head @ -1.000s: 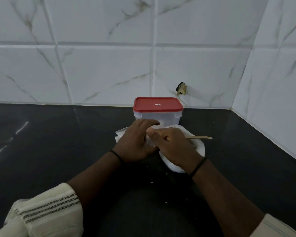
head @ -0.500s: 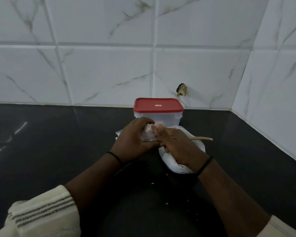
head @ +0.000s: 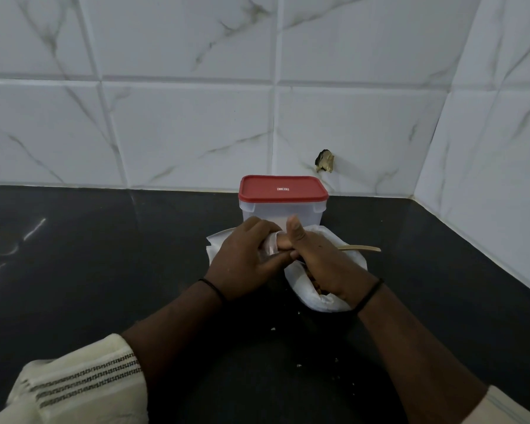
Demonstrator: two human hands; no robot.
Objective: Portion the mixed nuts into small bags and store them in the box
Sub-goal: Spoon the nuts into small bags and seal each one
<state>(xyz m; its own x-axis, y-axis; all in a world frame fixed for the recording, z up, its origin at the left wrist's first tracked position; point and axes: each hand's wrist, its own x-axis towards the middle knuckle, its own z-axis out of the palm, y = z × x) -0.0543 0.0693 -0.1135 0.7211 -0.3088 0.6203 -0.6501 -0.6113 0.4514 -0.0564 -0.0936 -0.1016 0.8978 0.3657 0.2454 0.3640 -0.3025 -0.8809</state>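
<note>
A clear plastic box (head: 282, 211) with a red lid stands shut at the back of the black counter. In front of it my left hand (head: 245, 261) and my right hand (head: 315, 258) meet, both gripping a small clear bag (head: 270, 246) between them; my right index finger is pushed into its mouth and my right thumb points up. Under my right hand lies a large white bag of mixed nuts (head: 312, 298), its mouth open with brown nuts showing. A wooden spoon handle (head: 361, 248) sticks out to the right behind my right hand.
A stack of white small bags (head: 216, 241) lies under my left hand. The black counter (head: 104, 270) ends at tiled walls behind and to the right. Crumbs (head: 273, 328) lie on the counter near my wrists. A dark chipped hole (head: 325, 160) marks the back wall.
Both hands lifted the small bag slightly off the counter. My right thumb rose upright and my right finger went into the bag's mouth, uncovering more of the big nut bag.
</note>
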